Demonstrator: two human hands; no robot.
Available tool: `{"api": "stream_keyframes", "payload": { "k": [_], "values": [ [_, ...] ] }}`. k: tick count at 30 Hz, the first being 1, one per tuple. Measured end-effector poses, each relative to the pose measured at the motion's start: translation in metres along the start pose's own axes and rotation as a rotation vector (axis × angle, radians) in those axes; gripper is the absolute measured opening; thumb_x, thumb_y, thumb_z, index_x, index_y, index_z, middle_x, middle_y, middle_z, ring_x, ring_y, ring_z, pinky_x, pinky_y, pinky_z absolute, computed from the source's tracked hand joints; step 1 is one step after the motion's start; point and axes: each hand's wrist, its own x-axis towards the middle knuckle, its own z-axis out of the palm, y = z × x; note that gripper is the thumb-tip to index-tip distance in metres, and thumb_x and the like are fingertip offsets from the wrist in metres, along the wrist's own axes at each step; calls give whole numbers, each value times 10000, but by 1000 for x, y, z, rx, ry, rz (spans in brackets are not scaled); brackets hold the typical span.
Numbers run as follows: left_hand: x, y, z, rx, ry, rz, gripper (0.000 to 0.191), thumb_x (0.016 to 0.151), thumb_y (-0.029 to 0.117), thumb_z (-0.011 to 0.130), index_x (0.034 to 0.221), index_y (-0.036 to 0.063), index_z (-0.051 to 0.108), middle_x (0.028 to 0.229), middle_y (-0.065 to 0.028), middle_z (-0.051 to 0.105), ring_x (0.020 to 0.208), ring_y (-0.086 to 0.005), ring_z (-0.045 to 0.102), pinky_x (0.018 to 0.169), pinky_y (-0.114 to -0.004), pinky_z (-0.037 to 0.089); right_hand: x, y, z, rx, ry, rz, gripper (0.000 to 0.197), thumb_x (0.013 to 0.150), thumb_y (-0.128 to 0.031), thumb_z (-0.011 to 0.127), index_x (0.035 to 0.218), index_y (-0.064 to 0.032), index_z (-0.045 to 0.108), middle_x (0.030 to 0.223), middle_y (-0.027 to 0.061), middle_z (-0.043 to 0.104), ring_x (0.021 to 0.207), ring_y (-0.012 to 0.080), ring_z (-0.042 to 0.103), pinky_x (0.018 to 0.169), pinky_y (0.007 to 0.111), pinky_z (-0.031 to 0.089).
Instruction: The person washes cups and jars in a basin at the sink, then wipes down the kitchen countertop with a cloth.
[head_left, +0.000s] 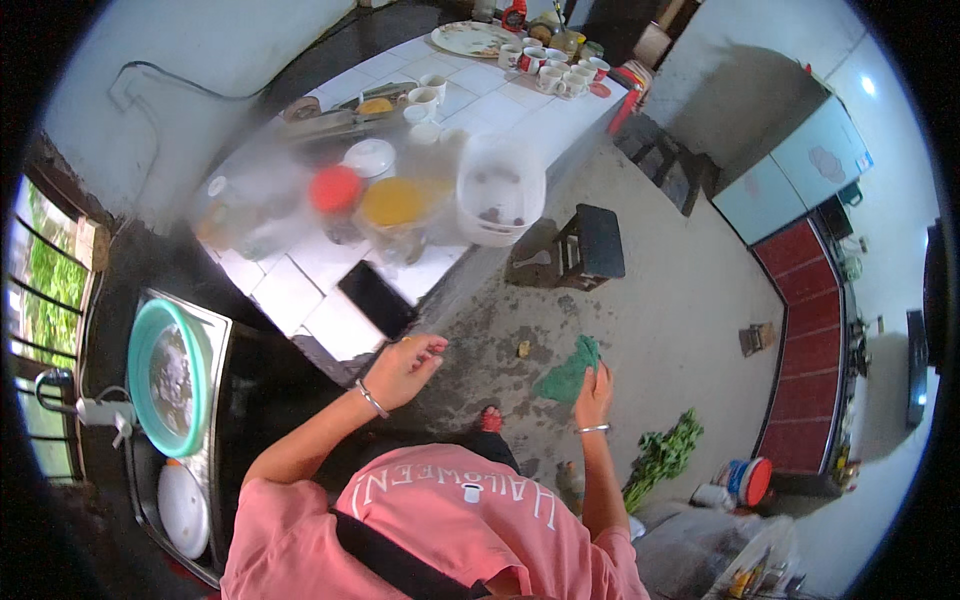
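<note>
My right hand grips a green cloth that hangs over the floor, to the right of the counter. Near the counter's front corner, my left hand has its fingers loosely bent, with nothing plainly in them. Just beyond it a black phone lies on the white tiled counter. Farther back stand a jar with a red lid, one with a yellow lid, a lidded white container and a translucent plastic tub holding a few dark bits. Haze blurs this part of the picture.
At left, a green basin of water sits in the sink beside a white lid. Several cups and a patterned tray are at the counter's far end. A dark stool, leafy greens and a bucket stand or lie on the floor.
</note>
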Motion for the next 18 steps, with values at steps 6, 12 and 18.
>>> {"api": "stream_keyframes", "payload": {
  "k": [6, 12, 18],
  "values": [
    [56, 50, 31, 24, 163, -51, 214, 810, 32, 548, 1023, 14, 549, 915, -100, 616, 799, -168, 608, 694, -262, 487, 115, 49, -50, -40, -99, 21, 272, 912, -196, 439, 1027, 38, 516, 779, 155, 549, 715, 263, 528, 654, 355, 415],
    [101, 93, 28, 122, 335, 40, 230, 771, -39, 546, 997, 3, 562, 919, -107, 607, 781, -194, 597, 683, -265, 469, 262, 23, -42, 284, -15, -106, 284, 903, -211, 466, 791, 50, 464, 647, 62, 403, 620, 151, 339, 560, 316, 333],
    [154, 94, 19, 159, 511, 20, 205, 770, -34, 539, 966, 7, 584, 890, -111, 609, 783, -213, 595, 701, -274, 458, 415, -53, -6, 481, -76, -113, 283, 915, -232, 445, 972, 30, 537, 718, -16, 466, 657, 67, 396, 576, 227, 359]
  ]
}}
